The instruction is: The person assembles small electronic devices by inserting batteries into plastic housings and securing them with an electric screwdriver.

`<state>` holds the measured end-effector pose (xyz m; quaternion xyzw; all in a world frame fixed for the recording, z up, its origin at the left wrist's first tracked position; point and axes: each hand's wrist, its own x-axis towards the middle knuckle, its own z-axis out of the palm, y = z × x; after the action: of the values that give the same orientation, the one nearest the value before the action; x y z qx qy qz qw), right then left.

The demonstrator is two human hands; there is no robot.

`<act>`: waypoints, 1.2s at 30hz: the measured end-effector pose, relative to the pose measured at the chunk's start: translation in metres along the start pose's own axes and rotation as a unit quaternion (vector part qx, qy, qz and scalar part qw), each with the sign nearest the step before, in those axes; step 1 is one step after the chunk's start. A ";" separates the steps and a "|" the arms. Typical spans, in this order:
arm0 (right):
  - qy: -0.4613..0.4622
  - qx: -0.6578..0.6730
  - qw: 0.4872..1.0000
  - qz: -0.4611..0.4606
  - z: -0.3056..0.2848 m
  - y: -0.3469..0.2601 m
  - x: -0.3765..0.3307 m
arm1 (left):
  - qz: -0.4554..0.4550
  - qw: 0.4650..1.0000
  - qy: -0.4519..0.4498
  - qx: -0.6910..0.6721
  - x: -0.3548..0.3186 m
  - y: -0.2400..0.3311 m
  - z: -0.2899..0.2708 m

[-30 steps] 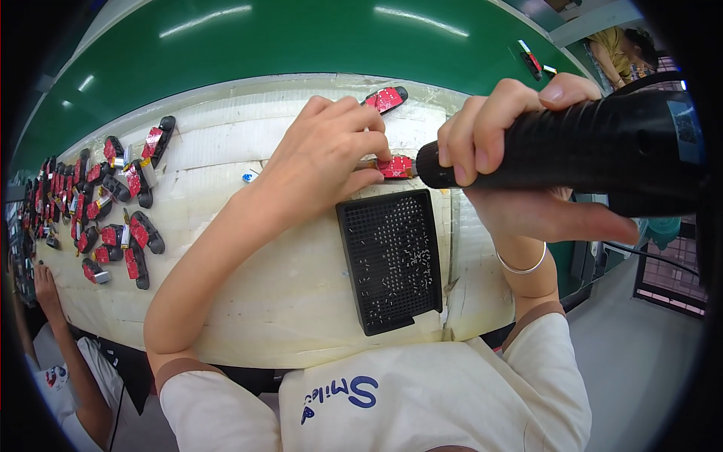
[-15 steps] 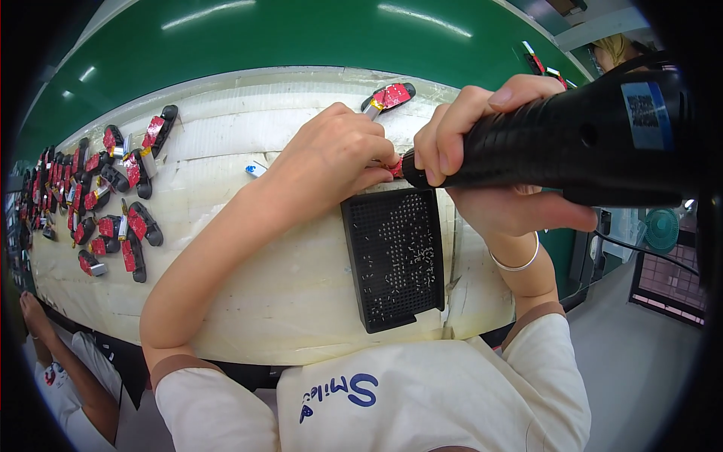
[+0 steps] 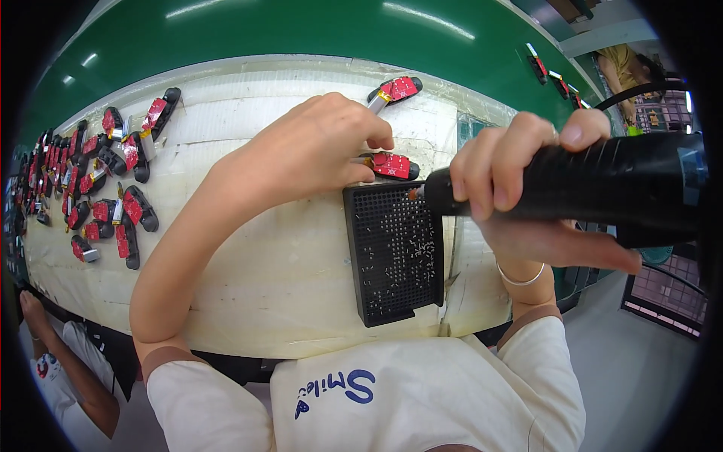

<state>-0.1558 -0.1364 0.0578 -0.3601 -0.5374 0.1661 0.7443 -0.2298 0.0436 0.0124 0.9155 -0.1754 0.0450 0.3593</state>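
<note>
My right hand (image 3: pixel 527 181) is wrapped around a thick black electric screwdriver (image 3: pixel 587 177). The driver points left, its orange-brown tip above the far right corner of a black screw tray (image 3: pixel 350 248). Many small screws lie in the tray's perforated grid. Just beyond that tray is a black housing with a red circuit board (image 3: pixel 393 165). The thumb and fingers of my left hand (image 3: pixel 331 139) close around its left end, hiding that part. Farther back lies a similar housing (image 3: pixel 401 89) with a red board and a silver battery.
Many more black housings with red boards and silver batteries (image 3: pixel 132 215) crowd the left side of the pale covered worktop (image 3: pixel 248 294). Several others (image 3: pixel 561 87) sit on the green surface (image 3: pixel 316 34) at far right. Another person's arm (image 3: pixel 79 373) shows at lower left.
The screwdriver has come off the housing and moved right and nearer, over the tray's corner. The red board now shows more fully. My left fingers have opened slightly but stay at the housing.
</note>
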 end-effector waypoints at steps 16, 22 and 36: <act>-0.055 -0.043 0.997 0.038 -0.001 -0.006 -0.005 | -0.016 1.000 -0.024 -0.001 0.001 0.004 0.005; -0.050 -0.076 0.996 0.013 0.000 -0.005 0.003 | -0.012 1.000 -0.018 -0.010 0.000 0.006 0.004; -0.045 -0.104 0.993 -0.012 -0.022 0.028 0.002 | -0.012 1.000 -0.023 -0.007 0.000 0.004 0.005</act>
<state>-0.1313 -0.1238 0.0353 -0.4215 -0.5890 0.1161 0.6796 -0.2320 0.0373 0.0111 0.9159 -0.1725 0.0182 0.3621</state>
